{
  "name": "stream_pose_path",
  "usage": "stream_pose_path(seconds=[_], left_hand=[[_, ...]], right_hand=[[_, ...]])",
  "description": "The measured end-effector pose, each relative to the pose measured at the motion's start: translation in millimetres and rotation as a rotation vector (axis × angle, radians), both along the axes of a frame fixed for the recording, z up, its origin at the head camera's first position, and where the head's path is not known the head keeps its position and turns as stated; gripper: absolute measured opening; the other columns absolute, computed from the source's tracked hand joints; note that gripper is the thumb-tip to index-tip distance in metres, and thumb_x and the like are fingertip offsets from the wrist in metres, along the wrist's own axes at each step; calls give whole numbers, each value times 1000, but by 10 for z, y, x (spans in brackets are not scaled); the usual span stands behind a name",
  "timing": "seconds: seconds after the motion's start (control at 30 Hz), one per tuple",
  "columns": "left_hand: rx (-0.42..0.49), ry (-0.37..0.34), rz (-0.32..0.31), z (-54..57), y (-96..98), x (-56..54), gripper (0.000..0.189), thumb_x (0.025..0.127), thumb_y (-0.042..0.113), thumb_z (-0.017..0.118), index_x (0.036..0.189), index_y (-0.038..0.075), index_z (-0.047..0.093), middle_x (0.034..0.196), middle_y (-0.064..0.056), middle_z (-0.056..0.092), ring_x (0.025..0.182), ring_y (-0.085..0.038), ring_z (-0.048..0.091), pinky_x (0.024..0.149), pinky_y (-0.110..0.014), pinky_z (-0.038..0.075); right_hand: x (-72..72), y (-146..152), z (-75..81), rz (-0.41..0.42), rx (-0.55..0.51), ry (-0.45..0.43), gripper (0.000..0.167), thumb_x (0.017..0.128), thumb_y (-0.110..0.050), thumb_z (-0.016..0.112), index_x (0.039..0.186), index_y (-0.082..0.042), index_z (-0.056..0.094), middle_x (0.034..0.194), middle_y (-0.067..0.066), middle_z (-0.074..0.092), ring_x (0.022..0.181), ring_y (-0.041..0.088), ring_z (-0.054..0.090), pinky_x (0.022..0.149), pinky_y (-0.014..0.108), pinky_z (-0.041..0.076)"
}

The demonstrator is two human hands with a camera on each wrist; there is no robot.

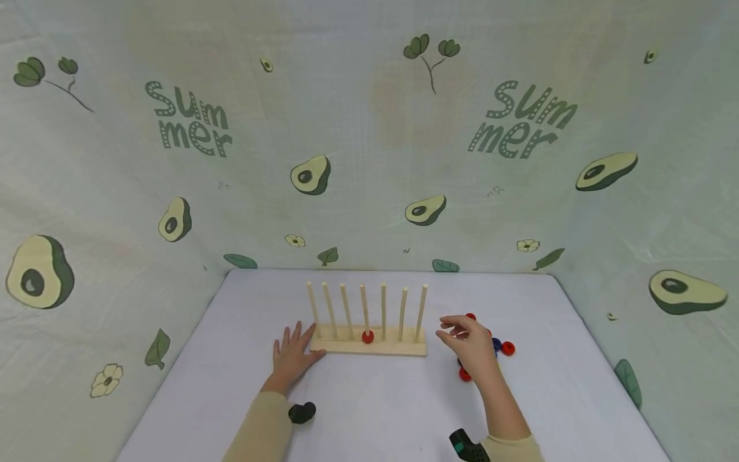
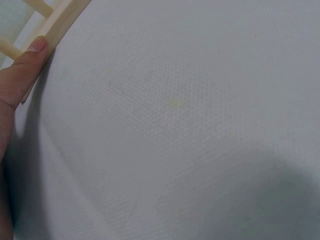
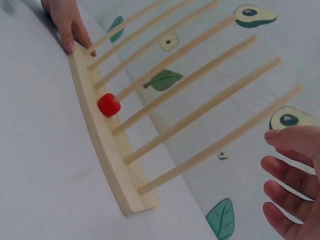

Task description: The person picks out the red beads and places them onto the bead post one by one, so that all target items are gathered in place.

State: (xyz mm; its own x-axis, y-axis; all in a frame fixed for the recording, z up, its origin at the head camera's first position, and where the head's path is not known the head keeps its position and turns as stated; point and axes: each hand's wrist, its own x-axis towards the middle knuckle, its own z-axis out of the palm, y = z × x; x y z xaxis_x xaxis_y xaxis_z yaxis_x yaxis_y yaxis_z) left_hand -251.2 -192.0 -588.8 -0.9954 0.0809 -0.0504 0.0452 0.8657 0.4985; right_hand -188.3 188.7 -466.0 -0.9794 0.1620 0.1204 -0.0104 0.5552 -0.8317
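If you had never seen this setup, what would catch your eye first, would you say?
The wooden peg rack with seven upright rods stands mid-table, one red bead at the foot of its middle rod. The left hand touches its left end; the right hand hovers open above loose red and blue beads.

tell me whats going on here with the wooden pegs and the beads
A person sits at a white table with a pale wooden rack of seven upright pegs. The left hand lies flat on the table, thumb against the rack's left end. The right hand hovers open and holds nothing, just right of the rack, above a small pile of red and blue round beads. One red bead already sits at the bottom of the fourth peg from the left; the other pegs are bare.
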Motion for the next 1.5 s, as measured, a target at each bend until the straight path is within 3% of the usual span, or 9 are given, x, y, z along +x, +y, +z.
stream_pose_path(seconds=[0.17, 0.4, 0.67, 1.03, 1.27, 1.5], left_hand=[[26, 32, -5, -5, -9, 15, 80, 87, 54, 65, 150, 12, 39, 157, -25, 17, 143, -50, 4, 109, -67, -3], [84, 105, -12, -18, -35, 52, 86, 84, 67, 59, 148, 13, 42, 155, -29, 21, 142, -52, 5, 108, -68, -6], [17, 33, -1, -67, -54, -35, 83, 86, 59, 62, 151, 14, 37, 159, -23, 14, 143, -49, 1, 109, -66, -5], [-7, 31, 10, -40, -37, -37, 81, 86, 56, 64, 151, 15, 39, 158, -23, 17, 143, -49, 4, 110, -65, -2], [2, 44, 0, -1, -23, -1, 81, 86, 57, 63, 150, 13, 39, 157, -25, 18, 143, -50, 5, 110, -66, -2], [24, 67, -6, -7, -7, 31, 79, 87, 54, 65, 149, 11, 41, 156, -26, 19, 142, -51, 6, 109, -67, -3]], right_hand=[[46, 88, -106, -26, -5, -62, 30, 86, -15, 76, 114, -6, 70, 100, 7, 65, 89, 22, 57, 69, 23, 51], [96, 184, -236, -65, 7, -129, 32, 87, -17, 75, 116, -6, 69, 106, 13, 63, 91, 25, 55, 65, 24, 51], [162, 307, -404, -105, 33, -155, 32, 86, -14, 75, 116, -4, 68, 108, 15, 62, 92, 25, 53, 63, 23, 50], [239, 438, -575, -99, 60, -172, 34, 86, -13, 75, 116, 1, 67, 105, 13, 65, 101, 31, 57, 84, 44, 50], [245, 448, -712, -109, 57, -193, 30, 84, -11, 76, 111, 0, 70, 99, 10, 64, 94, 27, 56, 81, 40, 49], [261, 454, -806, -107, 119, -176, 30, 82, -10, 78, 108, 1, 71, 103, 15, 63, 95, 31, 56, 84, 49, 46]])
